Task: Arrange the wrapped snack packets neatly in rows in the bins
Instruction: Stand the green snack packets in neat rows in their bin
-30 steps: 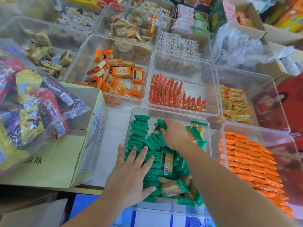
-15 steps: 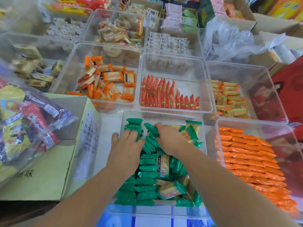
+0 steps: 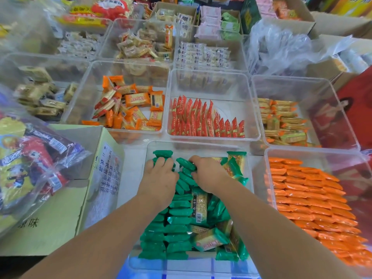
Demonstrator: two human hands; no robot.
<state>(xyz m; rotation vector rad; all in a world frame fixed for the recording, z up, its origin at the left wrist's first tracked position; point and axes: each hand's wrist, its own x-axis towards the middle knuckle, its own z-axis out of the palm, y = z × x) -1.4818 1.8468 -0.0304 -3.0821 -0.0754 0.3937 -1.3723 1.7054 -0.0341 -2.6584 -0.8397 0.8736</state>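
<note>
Hands are both down in the clear bin [image 3: 201, 147] in the lower middle of the frame. It is full of green packets [image 3: 179, 220]. On the bin's left side they lie in neat rows. On its right side they lie in a jumble. The left hand [image 3: 161, 178] has its grip curled over the packets at the top of the left row. The right hand [image 3: 208, 175], just beside it, has its grip curled round a few green packets. Orange packets [image 3: 312, 198] lie in rows at the lower right. Red packets [image 3: 201, 121] stand in the middle of the frame.
</note>
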